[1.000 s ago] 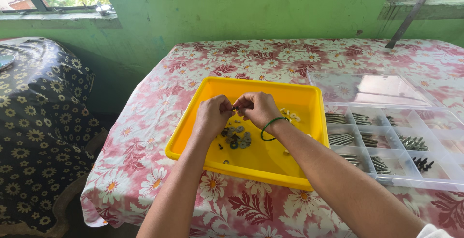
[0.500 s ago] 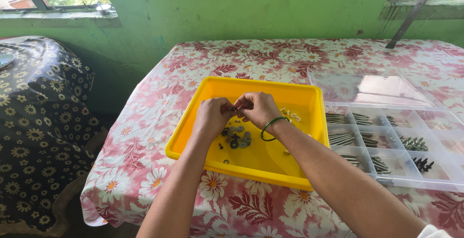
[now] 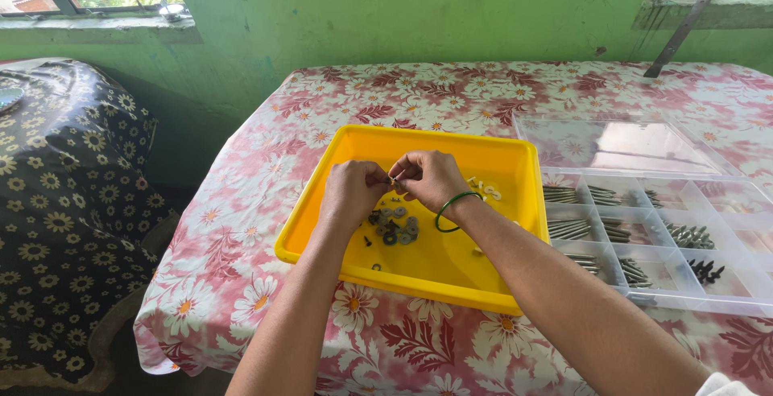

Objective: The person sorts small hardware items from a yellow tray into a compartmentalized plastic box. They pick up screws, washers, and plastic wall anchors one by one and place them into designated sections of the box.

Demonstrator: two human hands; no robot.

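Wide view first: the desk (image 3: 266, 179) under its floral cloth runs off the right edge, and the near corner is cut by the frame. On it sits the yellow tray (image 3: 451, 271), its middle partly blocked by both forearms. To the right, the clear compartment box (image 3: 729, 287) is clipped at the edge, its lid (image 3: 620, 142) open flat behind; the screws (image 3: 684, 237) inside read only as dark and silvery bundles. Over the tray, the left hand (image 3: 348, 191) and right hand (image 3: 433, 179) meet fingertip to fingertip, both grips pinched together on one tiny dark piece (image 3: 392, 180); too small to name, mostly buried by fingers. A green bangle (image 3: 451, 209) rings the right wrist. Below the hands, a little heap of washers (image 3: 394, 227) lies on the tray floor, partly hidden by the left wrist. A few pale bits (image 3: 485, 192) peek out behind the right hand.
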